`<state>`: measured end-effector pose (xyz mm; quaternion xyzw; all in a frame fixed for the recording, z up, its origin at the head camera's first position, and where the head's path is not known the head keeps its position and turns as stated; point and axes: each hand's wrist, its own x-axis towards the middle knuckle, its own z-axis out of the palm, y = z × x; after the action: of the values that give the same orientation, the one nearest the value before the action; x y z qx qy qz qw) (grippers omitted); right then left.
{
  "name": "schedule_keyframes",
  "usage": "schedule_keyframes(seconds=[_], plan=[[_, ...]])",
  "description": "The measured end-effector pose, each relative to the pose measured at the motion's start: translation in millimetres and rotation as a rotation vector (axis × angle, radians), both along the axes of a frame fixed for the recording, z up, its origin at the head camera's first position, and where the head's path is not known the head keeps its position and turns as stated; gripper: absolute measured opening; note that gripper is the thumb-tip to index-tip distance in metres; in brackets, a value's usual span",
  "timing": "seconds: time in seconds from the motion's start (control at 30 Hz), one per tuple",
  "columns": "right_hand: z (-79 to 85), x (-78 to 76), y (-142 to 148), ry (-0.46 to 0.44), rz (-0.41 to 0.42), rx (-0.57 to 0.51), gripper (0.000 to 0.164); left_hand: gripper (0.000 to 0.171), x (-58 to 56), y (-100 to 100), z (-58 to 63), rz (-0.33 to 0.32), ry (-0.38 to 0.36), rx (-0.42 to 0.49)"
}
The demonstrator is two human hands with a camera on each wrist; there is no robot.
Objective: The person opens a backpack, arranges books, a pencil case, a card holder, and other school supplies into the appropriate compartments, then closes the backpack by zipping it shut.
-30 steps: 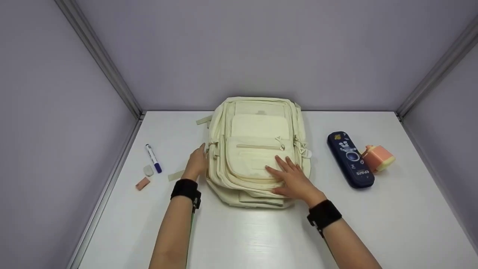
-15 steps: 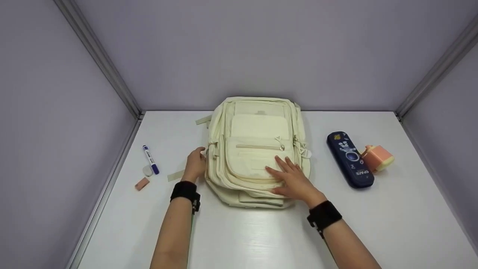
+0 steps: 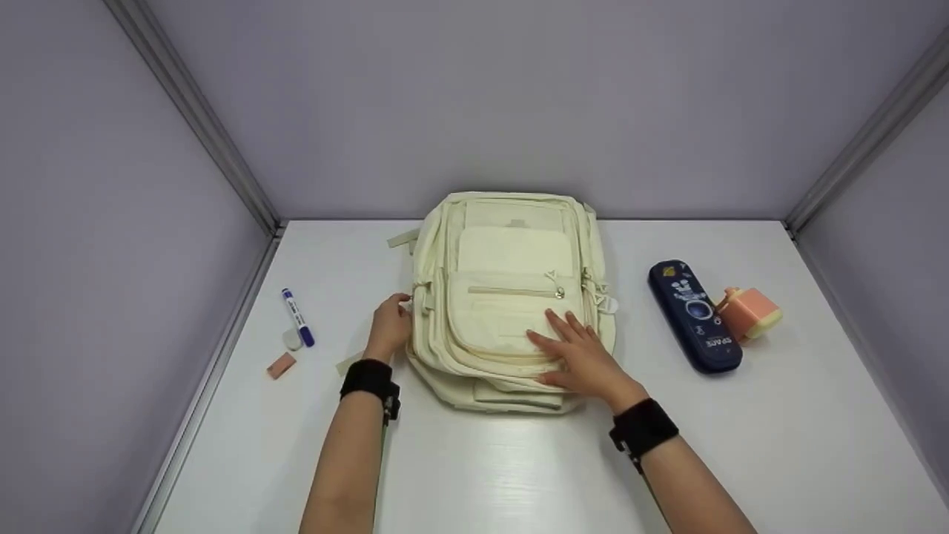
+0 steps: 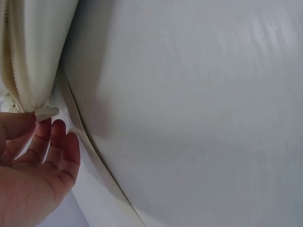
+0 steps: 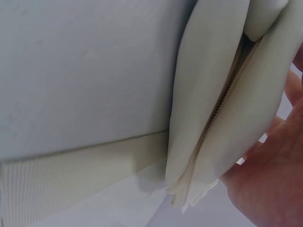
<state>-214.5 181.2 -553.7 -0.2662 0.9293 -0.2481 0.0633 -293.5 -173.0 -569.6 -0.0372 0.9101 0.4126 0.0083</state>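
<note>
One backpack (image 3: 511, 251), marker (image 3: 298, 317), case (image 3: 694, 316), orange box (image 3: 750, 311); two small pieces (image 3: 292, 340) (image 3: 281, 366).

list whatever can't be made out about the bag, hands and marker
Inside of the backpack: hidden by its fabric, all views.
Its underside: hidden against the table, head view.
Pale tab: one end covered by the thumb of the left hand, left wrist view.
Right hand: fingers partly hidden by the backpack, partly cut off by the right edge, right wrist view.
Marker: lettering too small, head view.
</note>
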Motion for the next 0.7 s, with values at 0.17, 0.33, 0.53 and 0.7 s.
schedule_keyframes(seconds=[0.17,0.33,0.53,0.7], plan=[[-0.7,0.9,0,0.025,0.008,0.012,0.07,0.031,0.4,1,3.5,0.005,0.027,-0.062],[-3.2,1.6,0,0.061,0.016,0.034,0.066,0.031,4.5,2,5.7,-0.044,-0.002,-0.123],[-3.3,2.4,-2,0.052,0.012,0.038,0.065,0.03,16.9,-1,9.1,-0.112,0.006,-0.216],[-1.9,3.1,-2,0.053,0.006,0.044,0.065,0.03,26.4,-2,14.4,-0.147,0.002,-0.247]])
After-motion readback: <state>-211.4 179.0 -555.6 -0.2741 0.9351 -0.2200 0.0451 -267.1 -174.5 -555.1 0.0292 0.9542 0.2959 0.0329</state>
